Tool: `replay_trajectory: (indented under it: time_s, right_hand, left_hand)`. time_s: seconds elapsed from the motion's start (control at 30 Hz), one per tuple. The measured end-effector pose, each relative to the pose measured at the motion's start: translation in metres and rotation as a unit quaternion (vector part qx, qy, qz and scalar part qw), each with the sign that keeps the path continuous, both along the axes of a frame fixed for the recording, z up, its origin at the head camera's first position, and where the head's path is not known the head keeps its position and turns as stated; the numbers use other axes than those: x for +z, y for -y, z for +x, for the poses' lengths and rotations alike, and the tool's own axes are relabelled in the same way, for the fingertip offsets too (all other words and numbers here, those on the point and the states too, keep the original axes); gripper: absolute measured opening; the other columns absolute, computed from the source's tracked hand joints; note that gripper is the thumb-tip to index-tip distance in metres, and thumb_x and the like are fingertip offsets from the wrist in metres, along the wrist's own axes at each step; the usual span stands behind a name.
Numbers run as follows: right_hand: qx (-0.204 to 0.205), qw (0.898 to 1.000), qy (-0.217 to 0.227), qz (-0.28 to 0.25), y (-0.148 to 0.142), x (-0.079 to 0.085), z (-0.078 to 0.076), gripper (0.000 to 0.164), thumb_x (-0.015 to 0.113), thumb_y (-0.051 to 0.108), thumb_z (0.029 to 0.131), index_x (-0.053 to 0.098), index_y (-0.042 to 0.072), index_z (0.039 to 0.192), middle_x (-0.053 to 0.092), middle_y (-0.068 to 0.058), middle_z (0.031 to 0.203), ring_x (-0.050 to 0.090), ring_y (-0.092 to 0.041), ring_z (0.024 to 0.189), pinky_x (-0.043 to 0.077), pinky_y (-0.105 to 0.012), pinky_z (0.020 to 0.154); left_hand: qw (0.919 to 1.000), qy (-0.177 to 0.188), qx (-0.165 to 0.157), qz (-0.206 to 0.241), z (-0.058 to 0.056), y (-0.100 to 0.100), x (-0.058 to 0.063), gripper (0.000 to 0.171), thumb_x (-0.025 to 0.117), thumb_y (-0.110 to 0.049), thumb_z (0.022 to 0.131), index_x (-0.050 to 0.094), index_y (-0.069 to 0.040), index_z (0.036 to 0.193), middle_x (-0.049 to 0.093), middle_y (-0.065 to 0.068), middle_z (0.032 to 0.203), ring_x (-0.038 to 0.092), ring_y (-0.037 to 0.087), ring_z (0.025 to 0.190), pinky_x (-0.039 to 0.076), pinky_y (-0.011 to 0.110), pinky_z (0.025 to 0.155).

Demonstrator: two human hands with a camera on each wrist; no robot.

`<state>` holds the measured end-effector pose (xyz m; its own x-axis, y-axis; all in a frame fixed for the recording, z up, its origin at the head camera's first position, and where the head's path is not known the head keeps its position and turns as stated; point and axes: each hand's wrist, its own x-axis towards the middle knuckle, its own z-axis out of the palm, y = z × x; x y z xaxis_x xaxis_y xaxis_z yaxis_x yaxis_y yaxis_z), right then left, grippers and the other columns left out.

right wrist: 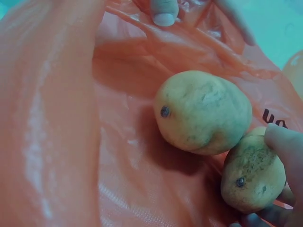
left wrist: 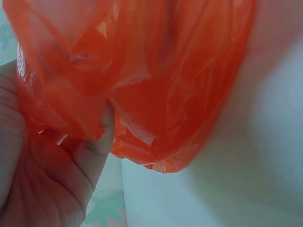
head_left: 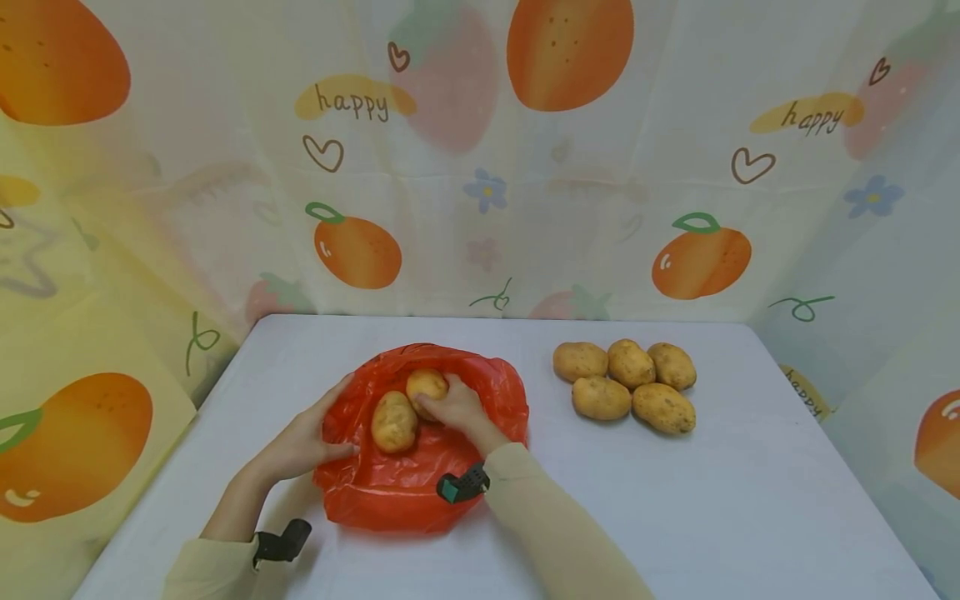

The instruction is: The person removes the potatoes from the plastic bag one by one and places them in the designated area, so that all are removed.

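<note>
A red plastic bag [head_left: 401, 504] stands with its mouth wide open on the table, left of centre. My left hand [head_left: 303, 446] grips the bag's left rim, thumb over the inner side; in the left wrist view the red film [left wrist: 161, 109] covers part of its fingers. Inside the bag, my right hand [head_left: 459, 408] holds a potato [head_left: 426, 388] between thumb and fingers. Beside it another potato [head_left: 393, 422] lies on the bag's bottom. Both show in the right wrist view, the held potato [right wrist: 253, 177] right against the lying one [right wrist: 203, 113].
Several potatoes [head_left: 600, 398] lie grouped in two rows on the white table [head_left: 750, 500], right of the bag. A fruit-printed curtain [head_left: 555, 225] hangs behind the table and along both sides.
</note>
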<state>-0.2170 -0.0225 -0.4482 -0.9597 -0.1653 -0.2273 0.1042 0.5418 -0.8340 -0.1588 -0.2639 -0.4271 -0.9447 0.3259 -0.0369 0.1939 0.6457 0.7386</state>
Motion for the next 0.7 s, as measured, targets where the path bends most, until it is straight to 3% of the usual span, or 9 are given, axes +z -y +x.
replay_trajectory:
  time_s: [0.3, 0.7]
  right_hand:
    - [-0.010, 0.998, 0.025, -0.054, -0.0014, 0.0053, 0.0029, 0.068, 0.065, 0.041, 0.082, 0.039, 0.007, 0.135, 0.056, -0.010, 0.114, 0.054, -0.022, 0.091, 0.053, -0.032, 0.072]
    - [-0.003, 0.996, 0.009, -0.086, -0.0041, 0.0086, 0.0064, 0.073, 0.067, 0.038, 0.082, 0.034, 0.006, 0.140, 0.050, -0.013, 0.129, 0.052, -0.025, 0.105, 0.051, -0.039, 0.086]
  left_hand:
    - [1.0000, 0.000, 0.002, -0.002, 0.0001, 0.0005, 0.0002, 0.099, 0.077, -0.020, 0.074, 0.012, -0.023, 0.149, 0.029, 0.019, 0.146, 0.038, 0.042, 0.125, 0.042, 0.057, 0.093]
    - [1.0000, -0.002, 0.003, -0.005, 0.0002, 0.0023, 0.0000, 0.099, 0.077, -0.021, 0.074, 0.012, -0.023, 0.149, 0.029, 0.018, 0.147, 0.037, 0.042, 0.126, 0.040, 0.057, 0.094]
